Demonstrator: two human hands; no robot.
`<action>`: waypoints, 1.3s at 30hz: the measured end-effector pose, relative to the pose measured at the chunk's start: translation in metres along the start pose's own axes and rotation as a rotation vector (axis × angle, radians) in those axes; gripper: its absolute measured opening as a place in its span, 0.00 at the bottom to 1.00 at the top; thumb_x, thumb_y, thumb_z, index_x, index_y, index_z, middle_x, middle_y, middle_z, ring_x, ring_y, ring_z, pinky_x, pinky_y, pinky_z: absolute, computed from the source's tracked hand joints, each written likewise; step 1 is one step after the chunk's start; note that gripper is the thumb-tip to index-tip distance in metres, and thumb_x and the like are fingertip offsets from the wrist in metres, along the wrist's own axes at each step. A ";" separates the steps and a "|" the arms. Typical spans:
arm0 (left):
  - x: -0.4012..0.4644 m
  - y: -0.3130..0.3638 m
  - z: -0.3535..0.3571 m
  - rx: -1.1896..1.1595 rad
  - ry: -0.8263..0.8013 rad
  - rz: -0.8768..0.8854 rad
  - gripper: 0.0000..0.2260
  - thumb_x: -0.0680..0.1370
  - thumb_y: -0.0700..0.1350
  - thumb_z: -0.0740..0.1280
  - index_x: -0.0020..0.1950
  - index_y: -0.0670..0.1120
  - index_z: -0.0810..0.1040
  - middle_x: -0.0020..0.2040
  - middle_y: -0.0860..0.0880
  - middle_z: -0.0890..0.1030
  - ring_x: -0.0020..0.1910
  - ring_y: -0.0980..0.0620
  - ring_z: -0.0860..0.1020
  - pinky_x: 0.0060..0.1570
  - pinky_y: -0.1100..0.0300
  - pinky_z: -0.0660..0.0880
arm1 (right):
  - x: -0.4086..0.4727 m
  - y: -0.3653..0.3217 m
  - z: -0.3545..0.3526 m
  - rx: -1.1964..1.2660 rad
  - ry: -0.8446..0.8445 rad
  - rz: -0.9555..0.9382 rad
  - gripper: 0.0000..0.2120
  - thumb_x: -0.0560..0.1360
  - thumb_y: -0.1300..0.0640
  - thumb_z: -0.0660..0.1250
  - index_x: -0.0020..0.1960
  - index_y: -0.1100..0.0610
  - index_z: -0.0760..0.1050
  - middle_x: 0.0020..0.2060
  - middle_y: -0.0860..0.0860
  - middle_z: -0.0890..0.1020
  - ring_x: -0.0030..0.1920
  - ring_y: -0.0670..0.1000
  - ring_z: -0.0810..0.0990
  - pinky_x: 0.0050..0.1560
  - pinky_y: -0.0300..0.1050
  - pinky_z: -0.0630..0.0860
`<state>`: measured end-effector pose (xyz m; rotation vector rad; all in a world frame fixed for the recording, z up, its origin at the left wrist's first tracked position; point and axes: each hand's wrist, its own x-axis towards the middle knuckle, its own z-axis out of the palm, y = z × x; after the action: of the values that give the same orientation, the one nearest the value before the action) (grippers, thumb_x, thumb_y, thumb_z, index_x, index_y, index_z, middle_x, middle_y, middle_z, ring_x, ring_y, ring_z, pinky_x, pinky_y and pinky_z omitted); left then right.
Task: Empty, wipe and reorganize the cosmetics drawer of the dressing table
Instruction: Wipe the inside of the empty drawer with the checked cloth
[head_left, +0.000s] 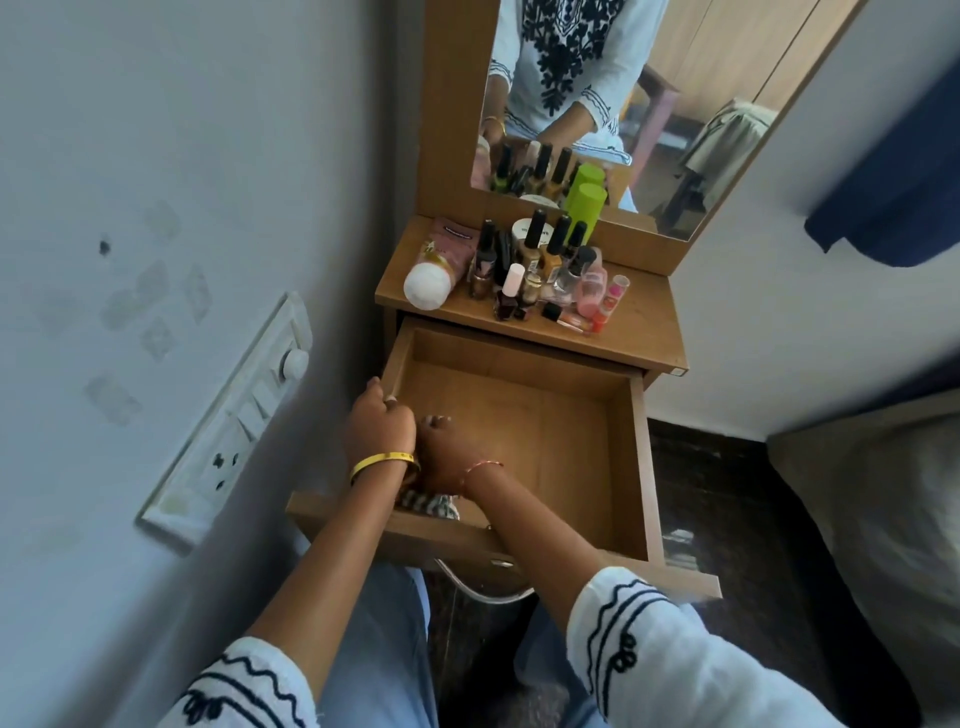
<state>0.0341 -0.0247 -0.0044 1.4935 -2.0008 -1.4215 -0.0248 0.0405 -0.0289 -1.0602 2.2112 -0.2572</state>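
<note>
The wooden drawer (571, 447) of the dressing table is pulled out and its inside shows bare wood. My left hand (376, 421) grips the drawer's left wall, fingers curled over the edge. My right hand (441, 457) is down in the near left corner, pressing on a striped cloth (428, 505) that shows below the wrist. On the table top (639, 327) above stand several nail polish bottles (535, 260), a white-capped tube (431, 280), a green can (584, 208) and small pink bottles (597, 296).
A wall with a switch and socket panel (234, 426) runs close along the left. The mirror (649, 104) rises behind the table top. A bed edge (872, 493) lies to the right, dark floor (727, 493) between it and the drawer.
</note>
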 end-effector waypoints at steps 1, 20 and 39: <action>-0.001 0.001 0.000 -0.009 0.004 -0.002 0.21 0.80 0.40 0.52 0.74 0.45 0.60 0.73 0.44 0.65 0.70 0.42 0.65 0.68 0.48 0.63 | -0.001 -0.001 0.002 -0.029 -0.017 -0.046 0.29 0.72 0.58 0.69 0.70 0.55 0.63 0.69 0.59 0.65 0.66 0.59 0.68 0.65 0.50 0.69; 0.001 -0.006 0.013 -0.017 0.066 0.172 0.20 0.79 0.37 0.55 0.71 0.44 0.65 0.71 0.43 0.67 0.70 0.40 0.66 0.68 0.43 0.66 | -0.070 0.099 -0.030 -0.297 -0.090 0.371 0.20 0.76 0.61 0.62 0.67 0.61 0.67 0.64 0.59 0.73 0.63 0.59 0.73 0.62 0.50 0.72; -0.037 0.007 0.024 -0.397 0.035 0.246 0.09 0.77 0.37 0.61 0.44 0.47 0.79 0.41 0.46 0.82 0.41 0.50 0.79 0.43 0.59 0.75 | -0.087 0.088 -0.040 1.696 0.195 -0.055 0.18 0.74 0.64 0.59 0.63 0.57 0.72 0.57 0.61 0.79 0.50 0.58 0.81 0.45 0.49 0.80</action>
<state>0.0292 0.0191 0.0013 1.0578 -1.6839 -1.5571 -0.0659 0.1588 0.0049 -0.0748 1.2409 -1.8354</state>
